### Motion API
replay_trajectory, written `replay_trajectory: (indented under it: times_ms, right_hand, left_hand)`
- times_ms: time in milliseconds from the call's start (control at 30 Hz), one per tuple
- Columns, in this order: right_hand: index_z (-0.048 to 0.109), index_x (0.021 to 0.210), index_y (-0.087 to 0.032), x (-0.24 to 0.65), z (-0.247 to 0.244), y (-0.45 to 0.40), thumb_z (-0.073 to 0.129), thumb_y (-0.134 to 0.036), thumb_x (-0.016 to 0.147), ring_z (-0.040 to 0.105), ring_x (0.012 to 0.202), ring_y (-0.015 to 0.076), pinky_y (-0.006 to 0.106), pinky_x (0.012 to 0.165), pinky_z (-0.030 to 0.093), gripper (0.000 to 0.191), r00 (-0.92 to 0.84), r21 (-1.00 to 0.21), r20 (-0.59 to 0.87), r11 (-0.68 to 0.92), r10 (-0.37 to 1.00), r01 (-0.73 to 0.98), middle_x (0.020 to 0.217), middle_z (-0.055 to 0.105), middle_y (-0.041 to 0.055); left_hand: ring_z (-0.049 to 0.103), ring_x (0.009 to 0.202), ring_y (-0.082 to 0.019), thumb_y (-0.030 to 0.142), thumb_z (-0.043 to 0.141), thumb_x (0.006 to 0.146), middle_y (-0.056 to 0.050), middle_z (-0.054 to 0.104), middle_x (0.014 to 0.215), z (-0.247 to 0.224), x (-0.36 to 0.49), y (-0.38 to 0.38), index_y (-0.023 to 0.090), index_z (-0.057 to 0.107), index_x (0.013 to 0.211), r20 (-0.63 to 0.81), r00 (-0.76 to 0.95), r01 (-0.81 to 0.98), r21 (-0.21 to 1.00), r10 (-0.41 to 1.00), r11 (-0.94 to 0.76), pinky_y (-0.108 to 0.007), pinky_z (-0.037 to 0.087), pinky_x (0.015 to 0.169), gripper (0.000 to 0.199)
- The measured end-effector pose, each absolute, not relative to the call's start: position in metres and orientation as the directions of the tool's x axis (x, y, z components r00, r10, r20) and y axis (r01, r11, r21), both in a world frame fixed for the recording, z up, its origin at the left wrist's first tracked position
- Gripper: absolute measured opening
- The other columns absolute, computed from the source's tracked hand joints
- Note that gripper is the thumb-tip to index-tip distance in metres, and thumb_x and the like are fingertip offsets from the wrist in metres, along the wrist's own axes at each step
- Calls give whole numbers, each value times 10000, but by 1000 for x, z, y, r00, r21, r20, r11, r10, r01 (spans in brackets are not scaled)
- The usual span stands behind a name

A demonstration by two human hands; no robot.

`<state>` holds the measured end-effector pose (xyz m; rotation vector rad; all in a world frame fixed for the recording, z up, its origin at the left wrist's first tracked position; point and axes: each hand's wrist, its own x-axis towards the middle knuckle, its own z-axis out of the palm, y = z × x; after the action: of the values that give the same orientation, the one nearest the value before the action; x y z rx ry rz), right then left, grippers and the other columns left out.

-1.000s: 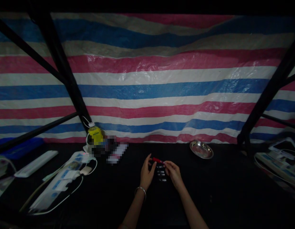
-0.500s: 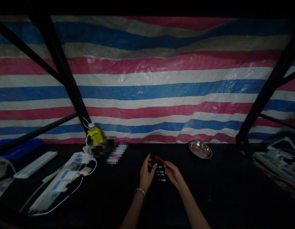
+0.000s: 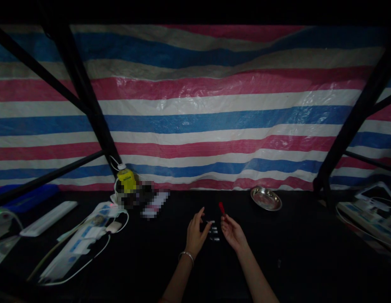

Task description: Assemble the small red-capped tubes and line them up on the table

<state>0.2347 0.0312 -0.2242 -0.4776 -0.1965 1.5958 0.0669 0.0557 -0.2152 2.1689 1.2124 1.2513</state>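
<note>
My right hand (image 3: 234, 234) pinches the lower end of a small red-handled tool (image 3: 221, 208), whose red part points up and away from me. The far end sits inside my fingers, so its kind does not show. To its left, my left hand (image 3: 196, 232) hovers with thumb and fingers apart. Between the two hands, several small shiny metal pieces (image 3: 214, 239) lie in a short row on the black tabletop (image 3: 145, 261). The farthest metal piece (image 3: 211, 221) is close to my left thumb; I cannot tell if they touch.
A round metal dish (image 3: 266, 198) stands at the back right. On the left are power strips (image 3: 73, 248) with cables, a yellow bottle (image 3: 127, 180) and a blurred-out patch. More power strips (image 3: 356, 214) lie far right. Black frame bars and a striped sheet (image 3: 214, 122) close off the back.
The red-handled tool has turned from leaning left to nearly upright and shifted right with my right hand. My left hand has moved slightly right, nearer the farthest metal piece.
</note>
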Motion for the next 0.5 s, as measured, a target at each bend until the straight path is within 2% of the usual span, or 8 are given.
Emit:
replay_trajectory:
  times_ms: [100,200,300,500]
  right_hand:
    - [664,778,-148,230,-225,31,752,-195,652,501,474,49,153,431,400,160,11,-537,-188,-93,982,-839,665,638,4]
    - [679,788,-137,225,-224,29,777,-227,624,525,493,71,181,452,406,211,18,-633,-178,-101,984,-767,679,653,24]
    - [687,781,-132,222,-221,26,794,-244,607,530,509,71,178,476,410,233,7,-655,-175,-111,985,-748,675,659,29]
    - [696,777,-121,222,-219,26,807,-285,594,508,487,56,165,465,398,270,39,-647,-181,-88,983,-757,658,659,33]
  left_hand:
    - [563,847,-159,386,483,856,-65,581,1061,-215,67,55,217,361,1331,513,212,492,680,832,-544,-348,462,845,519]
    - [581,832,-166,389,461,863,-62,609,984,-216,67,55,198,385,1316,503,179,481,705,846,-521,-349,472,825,497]
    - [600,803,-169,386,442,869,-48,630,882,-218,67,56,187,458,1249,499,142,456,734,855,-504,-336,486,787,429]
    - [617,811,-174,412,441,869,-51,647,866,-219,68,61,189,585,953,475,60,355,812,878,-464,-310,490,757,279]
